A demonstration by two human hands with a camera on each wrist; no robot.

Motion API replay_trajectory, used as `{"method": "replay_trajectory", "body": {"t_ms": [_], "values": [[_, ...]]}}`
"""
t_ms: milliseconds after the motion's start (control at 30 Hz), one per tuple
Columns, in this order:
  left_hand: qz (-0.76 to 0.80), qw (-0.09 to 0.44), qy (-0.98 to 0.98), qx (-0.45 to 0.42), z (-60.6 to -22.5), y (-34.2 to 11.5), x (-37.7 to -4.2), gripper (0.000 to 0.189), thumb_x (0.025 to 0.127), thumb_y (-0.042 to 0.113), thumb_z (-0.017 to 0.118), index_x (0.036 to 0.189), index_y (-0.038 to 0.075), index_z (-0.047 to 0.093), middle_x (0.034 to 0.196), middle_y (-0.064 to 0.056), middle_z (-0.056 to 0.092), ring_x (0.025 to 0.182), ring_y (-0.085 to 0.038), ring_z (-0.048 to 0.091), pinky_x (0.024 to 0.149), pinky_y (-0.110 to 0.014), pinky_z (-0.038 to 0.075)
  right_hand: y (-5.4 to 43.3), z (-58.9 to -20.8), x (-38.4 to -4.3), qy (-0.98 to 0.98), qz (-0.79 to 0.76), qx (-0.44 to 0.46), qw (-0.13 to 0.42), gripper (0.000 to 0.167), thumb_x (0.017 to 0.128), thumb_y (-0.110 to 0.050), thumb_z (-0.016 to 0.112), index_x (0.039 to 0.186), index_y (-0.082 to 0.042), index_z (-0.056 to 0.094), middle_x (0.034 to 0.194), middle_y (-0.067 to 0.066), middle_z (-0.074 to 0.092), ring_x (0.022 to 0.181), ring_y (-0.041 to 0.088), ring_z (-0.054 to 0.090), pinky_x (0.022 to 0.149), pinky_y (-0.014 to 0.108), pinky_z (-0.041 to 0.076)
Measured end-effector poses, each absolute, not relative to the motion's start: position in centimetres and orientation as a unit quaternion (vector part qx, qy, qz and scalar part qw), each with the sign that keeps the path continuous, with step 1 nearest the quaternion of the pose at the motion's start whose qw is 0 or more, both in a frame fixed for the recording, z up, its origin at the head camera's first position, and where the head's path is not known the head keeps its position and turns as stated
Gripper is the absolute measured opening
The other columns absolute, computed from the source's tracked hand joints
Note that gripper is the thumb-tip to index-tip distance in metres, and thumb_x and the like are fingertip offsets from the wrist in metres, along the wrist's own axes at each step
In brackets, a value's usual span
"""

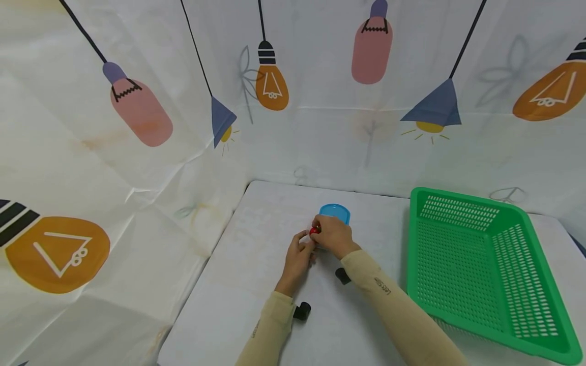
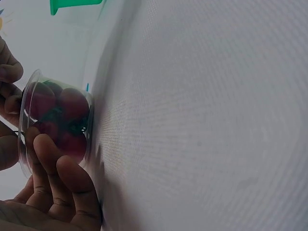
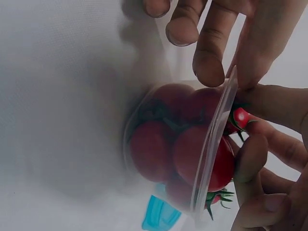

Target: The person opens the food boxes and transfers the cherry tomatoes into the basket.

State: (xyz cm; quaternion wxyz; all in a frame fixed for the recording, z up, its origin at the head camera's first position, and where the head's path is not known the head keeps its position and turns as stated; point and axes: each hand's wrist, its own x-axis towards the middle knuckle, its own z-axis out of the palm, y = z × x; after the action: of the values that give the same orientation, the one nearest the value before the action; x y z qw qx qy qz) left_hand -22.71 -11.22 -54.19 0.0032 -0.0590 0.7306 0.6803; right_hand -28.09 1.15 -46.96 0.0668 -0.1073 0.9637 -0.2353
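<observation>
A clear plastic tub [image 3: 202,159] filled with several red tomatoes [image 3: 151,149] with green stalks stands on the table. My left hand [image 1: 297,262] grips the tub's rim, its fingers [image 2: 60,166] against the outer wall. Over the tub's mouth, my right hand [image 1: 336,235] pinches a small red tomato [image 1: 314,231] with green sepals, right at the rim. More tomatoes show through the wall in the left wrist view. Just behind the hands lies a blue lid-like piece [image 1: 336,209], partly hidden by the right hand.
A large green plastic basket [image 1: 458,264] stands on the right of the white table [image 1: 229,305]. White sheeting printed with lamps [image 1: 320,137] hangs behind and to the left. Small black cameras [image 1: 302,311] sit at both wrists.
</observation>
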Motion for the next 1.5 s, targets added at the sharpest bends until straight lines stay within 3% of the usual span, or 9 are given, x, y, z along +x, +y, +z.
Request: {"method": "replay_trajectory", "body": {"t_ms": [133,367,700,900,1133,1333,1500], "values": [[0.683,0.010,0.727,-0.062,-54.3,-11.2,-22.7,0.049,0.103,0.024,0.059,0.146,0.006,0.046,0.092,-0.020,0.069,0.067,-0.018,0.059,0.059,-0.027,0.047,1.3,-47.3,-28.1,0.963,-0.239,-0.109,0.065,0.026,0.089,-0.026,0.078,0.111,-0.016,0.069,0.101,0.004,0.072,0.087,0.023,0.066,0.075,0.049,0.054],[0.685,0.007,0.726,-0.057,-54.4,-11.2,-22.6,0.053,0.103,0.024,0.058,0.148,0.003,0.043,0.094,-0.023,0.069,0.068,-0.020,0.060,0.058,-0.030,0.047,1.5,-47.6,-28.1,0.961,-0.248,-0.108,0.063,0.042,0.089,-0.028,0.079,0.128,-0.017,0.069,0.112,0.006,0.072,0.098,0.027,0.067,0.078,0.052,0.055],[0.668,0.011,0.741,-0.070,-54.2,-11.2,-22.6,0.049,0.101,0.023,0.058,0.145,0.006,0.047,0.090,-0.009,0.070,0.070,-0.017,0.062,0.064,-0.028,0.047,1.7,-47.7,-27.9,0.956,-0.266,-0.110,0.057,0.031,0.088,-0.027,0.079,0.117,-0.015,0.074,0.110,0.006,0.070,0.099,0.024,0.066,0.079,0.049,0.056],[0.673,0.010,0.736,-0.069,-54.0,-11.1,-22.8,0.050,0.101,0.024,0.059,0.146,0.005,0.047,0.093,-0.011,0.071,0.072,-0.017,0.063,0.066,-0.029,0.047,2.0,-47.5,-27.9,0.954,-0.273,-0.117,0.046,0.031,0.089,-0.028,0.079,0.116,-0.016,0.073,0.103,0.002,0.072,0.093,0.021,0.067,0.075,0.048,0.056],[0.678,0.012,0.732,-0.065,-53.8,-11.1,-22.9,0.050,0.103,0.024,0.058,0.146,0.004,0.046,0.094,-0.012,0.070,0.073,-0.018,0.063,0.069,-0.031,0.050,2.3,-47.1,-27.9,0.949,-0.293,-0.112,0.035,0.032,0.090,-0.030,0.078,0.118,-0.017,0.070,0.104,0.000,0.075,0.096,0.022,0.069,0.080,0.051,0.054],[0.680,0.013,0.730,-0.072,-53.7,-10.9,-22.8,0.049,0.103,0.022,0.057,0.147,0.005,0.045,0.098,-0.016,0.071,0.080,-0.030,0.066,0.069,-0.033,0.049,2.8,-46.7,-27.8,0.948,-0.297,-0.113,0.009,0.033,0.091,-0.035,0.076,0.119,-0.020,0.070,0.108,0.001,0.075,0.095,0.024,0.070,0.076,0.049,0.056],[0.682,0.019,0.728,-0.066,-52.8,-10.8,-22.6,0.049,0.104,0.015,0.054,0.148,-0.003,0.041,0.103,-0.028,0.069,0.088,-0.049,0.063,0.071,-0.041,0.052,3.2,-46.6,-28.0,0.940,-0.318,-0.120,-0.028,0.033,0.092,-0.035,0.074,0.121,-0.021,0.070,0.112,-0.001,0.074,0.097,0.024,0.069,0.075,0.051,0.057]]}}
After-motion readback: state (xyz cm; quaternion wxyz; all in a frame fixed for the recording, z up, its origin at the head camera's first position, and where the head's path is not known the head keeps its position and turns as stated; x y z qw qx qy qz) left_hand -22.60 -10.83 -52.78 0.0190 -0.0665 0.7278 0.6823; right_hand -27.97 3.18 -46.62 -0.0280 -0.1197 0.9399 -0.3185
